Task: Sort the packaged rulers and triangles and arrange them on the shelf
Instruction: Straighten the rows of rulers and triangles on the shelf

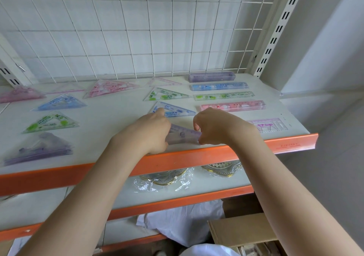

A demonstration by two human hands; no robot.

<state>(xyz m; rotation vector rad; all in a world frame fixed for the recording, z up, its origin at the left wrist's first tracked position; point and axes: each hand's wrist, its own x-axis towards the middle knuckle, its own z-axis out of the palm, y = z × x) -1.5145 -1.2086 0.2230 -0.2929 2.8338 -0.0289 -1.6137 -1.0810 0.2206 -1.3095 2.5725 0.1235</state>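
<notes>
From the head camera, both hands meet over the front of the white shelf (110,129), just behind its orange front rail (177,158). The left hand (149,131) and the right hand (214,127) each curl their fingers round an end of a purple packaged triangle (184,135), holding it low at the shelf surface; whether it touches the board I cannot tell. Just behind it lies a blue triangle (173,111), then a green triangle (167,94). To the right, rulers lie in a column: a purple ruler pack (211,77) at the back, a blue ruler (219,86), a green ruler (224,96) and a pink ruler (232,105). At the left sit larger triangles, among them a purple stack (39,149).
</notes>
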